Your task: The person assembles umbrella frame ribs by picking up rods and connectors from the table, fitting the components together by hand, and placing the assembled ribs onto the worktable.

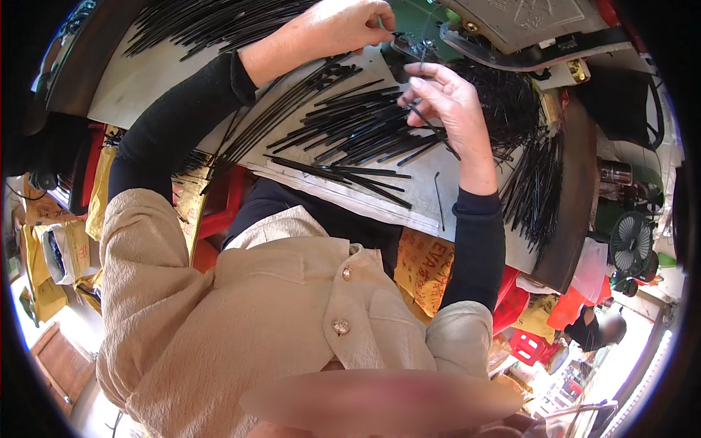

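My left hand (342, 26) reaches in at the top with its fingers pinched together, right beside the metal parts (422, 48) of a green machine (410, 16). Whatever lies between those fingertips is too small to make out. Just right of it, my right hand (447, 101) is curled, thumb against fingers, around a thin black strip (437, 133) that slants down across the palm toward the wrist. Below and left of the right hand, many loose black strips (350, 131) lie fanned out on the pale worktop (281, 157).
Another heap of black strips (219, 22) covers the far left of the worktop. A tangled black pile (507, 98) sits to the right, with more strips (537, 190) near the dark table edge (573, 212). A small fan (631, 241) stands at right; another person (595, 328) is beyond.
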### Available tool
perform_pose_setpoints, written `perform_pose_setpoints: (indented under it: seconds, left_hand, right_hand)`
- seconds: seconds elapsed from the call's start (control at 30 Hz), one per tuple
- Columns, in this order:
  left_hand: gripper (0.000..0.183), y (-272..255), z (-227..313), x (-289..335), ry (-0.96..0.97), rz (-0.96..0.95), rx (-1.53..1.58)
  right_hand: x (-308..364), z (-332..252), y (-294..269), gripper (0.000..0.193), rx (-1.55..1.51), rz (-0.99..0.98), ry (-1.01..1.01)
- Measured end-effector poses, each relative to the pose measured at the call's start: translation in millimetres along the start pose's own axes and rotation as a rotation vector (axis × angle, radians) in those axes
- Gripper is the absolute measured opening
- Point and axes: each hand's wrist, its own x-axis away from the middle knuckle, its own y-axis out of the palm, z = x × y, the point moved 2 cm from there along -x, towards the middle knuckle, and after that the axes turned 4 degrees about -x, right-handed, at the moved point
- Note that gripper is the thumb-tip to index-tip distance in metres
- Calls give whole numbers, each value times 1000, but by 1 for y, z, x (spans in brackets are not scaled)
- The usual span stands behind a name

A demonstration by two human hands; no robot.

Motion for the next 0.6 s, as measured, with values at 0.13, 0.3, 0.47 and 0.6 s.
perform_pose_setpoints:
  seconds: [0.13,0.3,0.47,0.6]
  left_hand:
    - [24,21,11,-3,189,145,165]
    - [36,45,-20,-14,-157,-95,296]
    - [35,45,-15,-14,-162,-32,272]
    - [34,45,-18,-16,-122,-6,320]
  right_hand:
    - [-2,1,0,32,-52,35,-18]
    - [-2,0,-2,32,-52,55,-40]
    - [2,-3,-4,33,-47,82,-68]
    - [3,-4,-5,33,-60,105,-64]
